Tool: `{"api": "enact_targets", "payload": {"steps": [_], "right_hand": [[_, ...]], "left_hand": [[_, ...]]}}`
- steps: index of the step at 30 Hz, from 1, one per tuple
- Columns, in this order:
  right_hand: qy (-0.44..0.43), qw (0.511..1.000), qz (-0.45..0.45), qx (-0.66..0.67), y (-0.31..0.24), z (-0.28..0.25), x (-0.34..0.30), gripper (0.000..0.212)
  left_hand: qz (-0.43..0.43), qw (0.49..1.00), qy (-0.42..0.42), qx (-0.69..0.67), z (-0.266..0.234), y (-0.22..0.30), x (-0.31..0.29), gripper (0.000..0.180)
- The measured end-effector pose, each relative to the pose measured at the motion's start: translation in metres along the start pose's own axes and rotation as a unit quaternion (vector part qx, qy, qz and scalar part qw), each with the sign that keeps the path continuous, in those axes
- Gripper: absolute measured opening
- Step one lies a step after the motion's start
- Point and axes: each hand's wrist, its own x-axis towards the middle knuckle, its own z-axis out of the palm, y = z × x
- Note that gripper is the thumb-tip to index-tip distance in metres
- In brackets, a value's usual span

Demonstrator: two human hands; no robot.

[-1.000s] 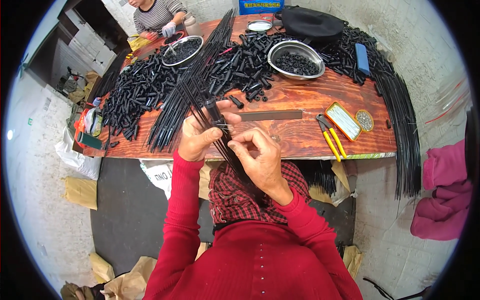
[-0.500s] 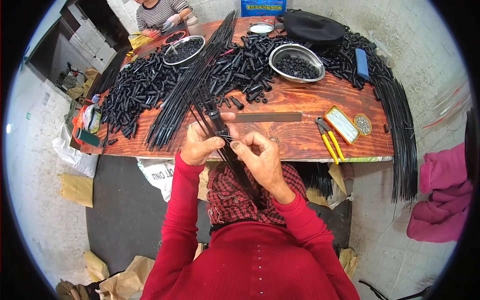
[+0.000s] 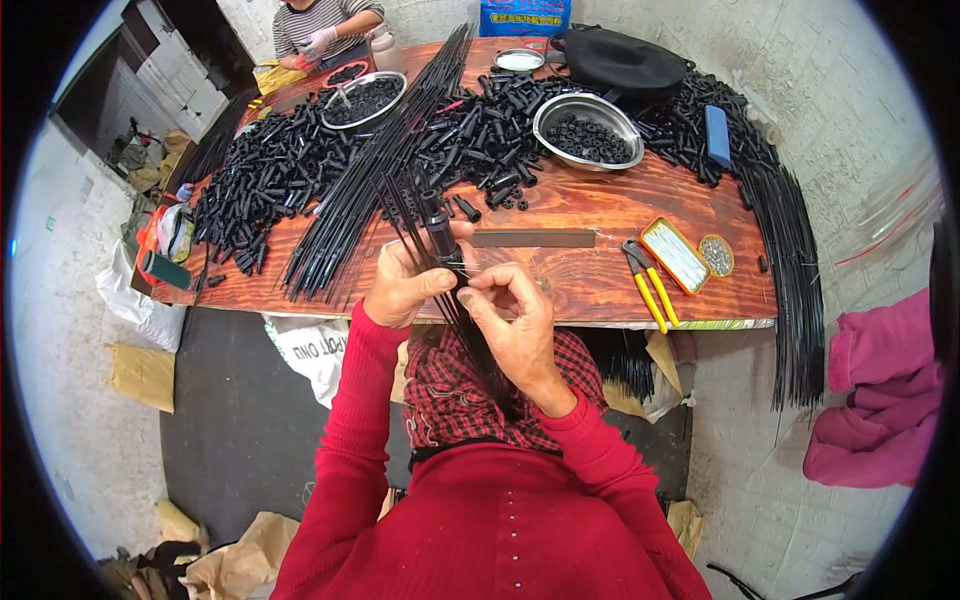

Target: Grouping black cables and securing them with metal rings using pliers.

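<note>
My left hand (image 3: 405, 288) is closed round a black plastic umbrella runner (image 3: 440, 232), held tilted above the table's front edge. Several thin black umbrella ribs (image 3: 468, 335) run from beside the runner down toward my lap. A fine pale wire (image 3: 470, 266) sticks out at the runner's lower end, between my two thumbs. My right hand (image 3: 518, 325) pinches close by, thumb against forefinger, just right of the ribs. Its fingertips meet at the wire and ribs, but what exactly sits in the pinch is too small to make out.
Loose runners (image 3: 475, 140) are heaped across the wooden table (image 3: 560, 208), with a bundle of ribs (image 3: 365, 190) over them. Metal bowls (image 3: 622, 163) hold small black parts. At right lie yellow-handled pliers (image 3: 652, 290) and a tin of pale wires (image 3: 675, 255). A co-worker (image 3: 325, 32) sits far left.
The whole view has shifted slightly left. My hands keep nearly the same hold, with the right fingertips still at the wire. Across the table, the co-worker's gloved hand has moved.
</note>
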Motion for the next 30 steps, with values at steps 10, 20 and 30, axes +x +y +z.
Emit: {"api": "enact_targets", "payload": {"steps": [10,20,30], "right_hand": [[0.054,0.965,-0.183,-0.178,-0.008,0.001,0.001,0.013],[-0.021,0.994,-0.062,-0.087,-0.013,-0.016,0.009,0.008],[0.008,0.997,-0.036,-0.061,-0.028,-0.032,0.017,0.015]], "left_hand": [[-0.005,0.998,0.049,0.036,0.0,-0.006,0.003,0.056],[-0.009,0.996,0.078,0.035,0.012,-0.004,0.001,0.045],[-0.015,0.995,0.076,0.061,0.025,-0.001,0.003,0.044]]}}
